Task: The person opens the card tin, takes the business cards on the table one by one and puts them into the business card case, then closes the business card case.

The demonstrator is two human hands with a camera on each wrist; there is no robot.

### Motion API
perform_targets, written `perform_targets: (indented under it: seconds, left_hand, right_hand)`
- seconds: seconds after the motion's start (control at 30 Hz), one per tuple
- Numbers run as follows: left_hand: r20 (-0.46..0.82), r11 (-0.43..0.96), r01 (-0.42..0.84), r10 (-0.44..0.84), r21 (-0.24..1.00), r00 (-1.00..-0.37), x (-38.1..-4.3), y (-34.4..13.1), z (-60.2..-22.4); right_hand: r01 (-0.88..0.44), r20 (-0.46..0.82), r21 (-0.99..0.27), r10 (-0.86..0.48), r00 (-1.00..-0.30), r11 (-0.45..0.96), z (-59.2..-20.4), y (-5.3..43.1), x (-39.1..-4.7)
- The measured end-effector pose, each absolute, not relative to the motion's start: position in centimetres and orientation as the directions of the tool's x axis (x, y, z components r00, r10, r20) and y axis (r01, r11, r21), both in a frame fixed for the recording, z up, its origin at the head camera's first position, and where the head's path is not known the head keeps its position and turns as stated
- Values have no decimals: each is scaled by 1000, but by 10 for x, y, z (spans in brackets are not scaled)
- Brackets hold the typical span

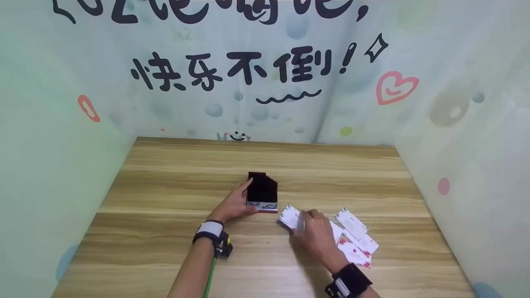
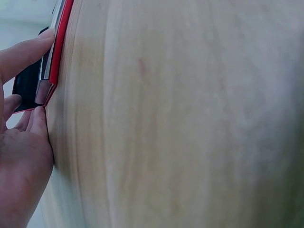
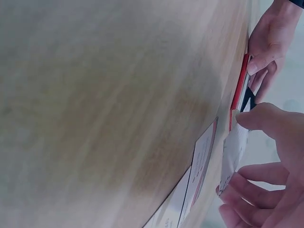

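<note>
An opened business card case [image 1: 263, 188] lies on the table, black inside, with a patterned silvery strip at its near end. Red trim runs along its edge in the left wrist view. My left hand [image 1: 235, 205] grips its left side, thumb at the near edge and fingers along the side. To its right, my right hand [image 1: 318, 236] pinches a white card [image 3: 233, 149] between thumb and fingers, its left end close to the case. The fingers hide part of this card in the head view. More white cards [image 1: 352, 225] lie overlapping beside this hand.
One card in the spread, a floral card [image 1: 355, 252], has red flowers at its corners. The wooden table [image 1: 165, 178] meets a printed backdrop [image 1: 190, 111] behind and pale side walls left and right. A black strap device sits on each wrist.
</note>
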State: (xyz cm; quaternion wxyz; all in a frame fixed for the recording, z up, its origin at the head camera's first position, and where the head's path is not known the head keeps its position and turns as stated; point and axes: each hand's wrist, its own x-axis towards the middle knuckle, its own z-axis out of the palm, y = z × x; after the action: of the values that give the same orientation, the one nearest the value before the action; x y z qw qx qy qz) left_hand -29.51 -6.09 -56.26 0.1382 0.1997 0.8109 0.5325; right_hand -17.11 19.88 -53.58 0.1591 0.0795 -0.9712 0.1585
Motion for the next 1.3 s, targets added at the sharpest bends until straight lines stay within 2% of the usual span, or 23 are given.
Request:
perform_targets:
  seconds: [0.23,0.43,0.67,0.9,1.3]
  left_hand:
    - [23,327,199,472,924,-882,-292,-60,-560]
    - [6,363,189,449,912,-893,-291,-60,-561]
    - [-7,407,194,442,893,-897,-293,-60,-562]
    - [-34,327,128,448,936,-893,-293,-59,-560]
    - [-46,427,157,427,890,-903,-292,-60,-561]
  right_hand:
    - [-282,407,-218,-176,-897,934,-537,196,-185]
    - [-365,491,-80,-282,-824,928,-540,195,-197]
    - [-444,496,-30,-372,-784,896,-538,195,-210]
    - [-493,555,36,-428,-714,869,-536,193,-224]
    - [-588,536,-65,-469,-702,807,-531,187,-241]
